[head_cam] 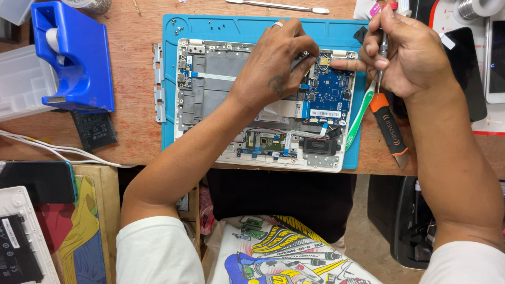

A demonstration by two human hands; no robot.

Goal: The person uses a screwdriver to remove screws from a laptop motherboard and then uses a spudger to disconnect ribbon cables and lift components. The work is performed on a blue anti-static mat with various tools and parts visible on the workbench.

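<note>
Hands of ours meet over an opened laptop chassis [210, 94], which lies white-rimmed on a blue work mat [236, 26] on the wooden bench [134, 79]. Our left hand [276, 66], a ring on one finger, reaches across the grey inner plate and arches down at the upper edge of the blue circuit board [330, 89]; its fingers are bent and drawn close together, their tips pressing on a small part near the hinge, though we cannot tell exactly what they pinch. Our right hand [407, 55] is curled around a slim screwdriver [383, 52], held upright between thumb and bunched fingers, while its forefinger stretches out leftward to touch the board's top corner, just beside the left fingertips. Beside the chassis, on the right edge of the mat, lie a green and white toothbrush [360, 115] and an orange and black utility knife [390, 129], close to each other. A metal spudger [279, 6] rests above the mat. Well to the left stands a blue tape dispenser [79, 58], with a dark flat battery [94, 130] just below it and white cables [52, 150] trailing along the bench edge.
</note>
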